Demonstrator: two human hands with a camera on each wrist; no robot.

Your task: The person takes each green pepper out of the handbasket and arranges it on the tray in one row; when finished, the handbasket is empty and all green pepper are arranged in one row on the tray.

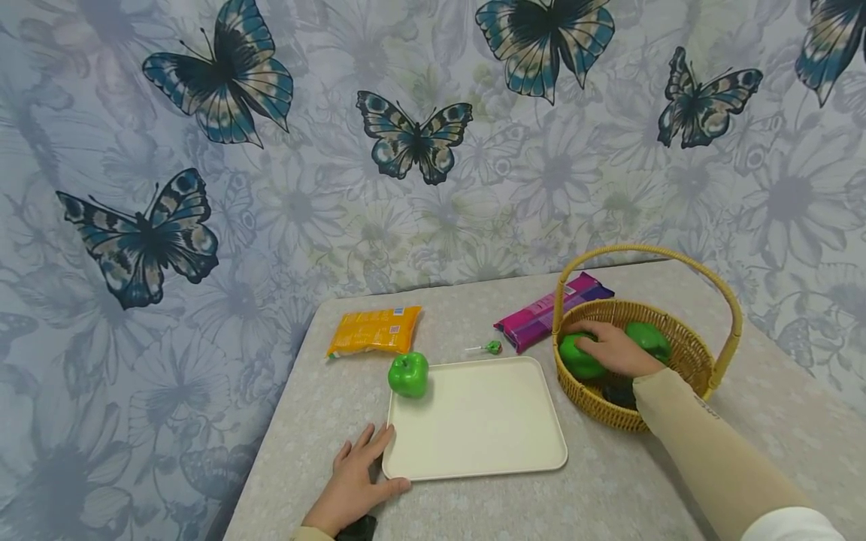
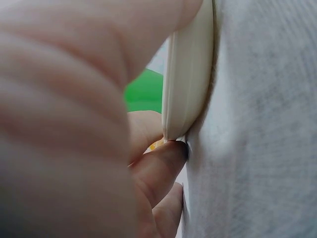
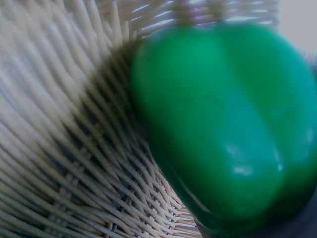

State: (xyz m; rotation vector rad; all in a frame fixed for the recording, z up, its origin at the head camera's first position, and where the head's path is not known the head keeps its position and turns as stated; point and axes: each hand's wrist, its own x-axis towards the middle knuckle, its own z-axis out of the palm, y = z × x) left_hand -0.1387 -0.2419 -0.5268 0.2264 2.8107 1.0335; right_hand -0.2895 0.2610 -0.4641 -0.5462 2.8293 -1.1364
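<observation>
My right hand (image 1: 619,352) reaches into a yellow wicker basket (image 1: 602,409) and grips a green bell pepper (image 1: 579,359), fingers curled over its top. A second green bell pepper (image 1: 649,340) lies farther right in the basket. In the right wrist view, a glossy green bell pepper (image 3: 218,124) fills much of the picture beside the woven wall. My left hand (image 1: 355,481) touches the near left corner of a cream tray (image 1: 476,421), fingers spread along its left side and thumb at the front edge. Another green bell pepper (image 1: 409,375) sits at the tray's far left corner.
An orange packet (image 1: 375,330) lies behind the tray on the left. A purple and magenta packet (image 1: 551,312) lies beside the basket. Between them is a small green-wrapped lollipop (image 1: 493,347). The basket's tall handle (image 1: 731,315) arches up. A butterfly-patterned wall (image 1: 433,225) stands behind the table.
</observation>
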